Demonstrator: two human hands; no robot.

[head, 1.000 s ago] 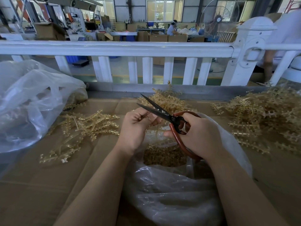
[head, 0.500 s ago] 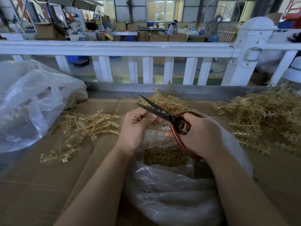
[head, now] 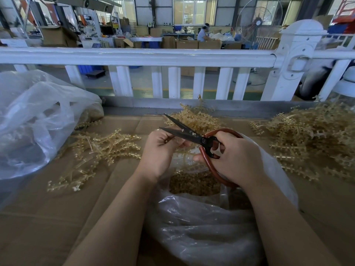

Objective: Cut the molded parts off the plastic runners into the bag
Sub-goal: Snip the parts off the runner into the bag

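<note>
My right hand grips red-handled scissors whose black blades stand slightly apart, pointing up-left. My left hand pinches a thin amber plastic runner just under the blades, with its fingers curled round it. Both hands hover over the open mouth of a clear plastic bag that holds a heap of small amber cut parts. Most of the held runner is hidden by my fingers.
Loose amber runners lie in a pile at left, behind the scissors and in a big heap at right. A large clear bag sits at far left. Cardboard covers the table; a white railing runs behind it.
The scissor blades have shifted slightly over my left fingers. Both hands stay in place above the bag.
</note>
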